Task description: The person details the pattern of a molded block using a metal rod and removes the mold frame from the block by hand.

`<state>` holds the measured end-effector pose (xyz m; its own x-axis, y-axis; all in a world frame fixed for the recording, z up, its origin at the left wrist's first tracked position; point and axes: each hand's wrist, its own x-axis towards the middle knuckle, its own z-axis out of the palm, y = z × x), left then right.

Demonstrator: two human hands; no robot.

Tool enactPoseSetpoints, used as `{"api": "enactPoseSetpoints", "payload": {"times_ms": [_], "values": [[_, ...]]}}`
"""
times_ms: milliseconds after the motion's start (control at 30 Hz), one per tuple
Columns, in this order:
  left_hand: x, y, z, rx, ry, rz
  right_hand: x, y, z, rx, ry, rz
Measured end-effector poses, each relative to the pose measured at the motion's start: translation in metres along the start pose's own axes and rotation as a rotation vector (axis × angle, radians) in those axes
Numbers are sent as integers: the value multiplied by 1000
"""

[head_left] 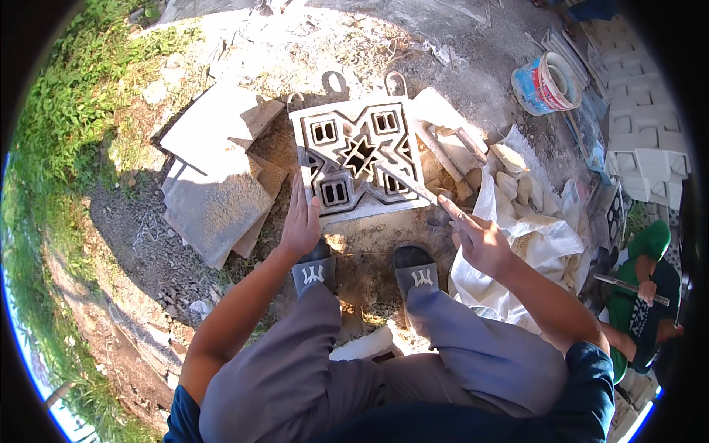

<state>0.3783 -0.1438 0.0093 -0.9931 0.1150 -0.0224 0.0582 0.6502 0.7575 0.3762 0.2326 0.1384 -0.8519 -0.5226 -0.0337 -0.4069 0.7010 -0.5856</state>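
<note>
A: Where is the block?
B: The patterned block [354, 184] sits low in front of the sandals [314, 273], between a pile of slabs [214, 210] on the left and a white sack [509, 258] on the right. That spot probably keeps it within easy reach of both arms.

A: What is the left hand [300, 225] doing?
B: It rests at the block's near left edge, fingers straight and unclosed, thumb apart. They seem to steady the block rather than grip it.

A: And the right hand [480, 240]?
B: Its fingers are closed around the end of a thin, flat stick [413, 186], the forefinger stretched along it, likely for finer control. The stick slants over the block toward the star-shaped hole.

A: Is its tip touching?
B: I can't tell.
</note>
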Motion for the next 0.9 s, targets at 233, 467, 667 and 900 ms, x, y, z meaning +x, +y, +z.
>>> {"api": "enactPoseSetpoints", "payload": {"times_ms": [233,467,667,900], "values": [[-2,-4,4,2,37,61,9,-24,-12,18,-282,170],[12,11,-13,-44,90,61,23,-15,-3,218,26,462],[61,26,-24,235,321,341,23,55,15,32,259,482],[88,60,-27,191,131,271,-64,92,45,-117,268,455]]}}
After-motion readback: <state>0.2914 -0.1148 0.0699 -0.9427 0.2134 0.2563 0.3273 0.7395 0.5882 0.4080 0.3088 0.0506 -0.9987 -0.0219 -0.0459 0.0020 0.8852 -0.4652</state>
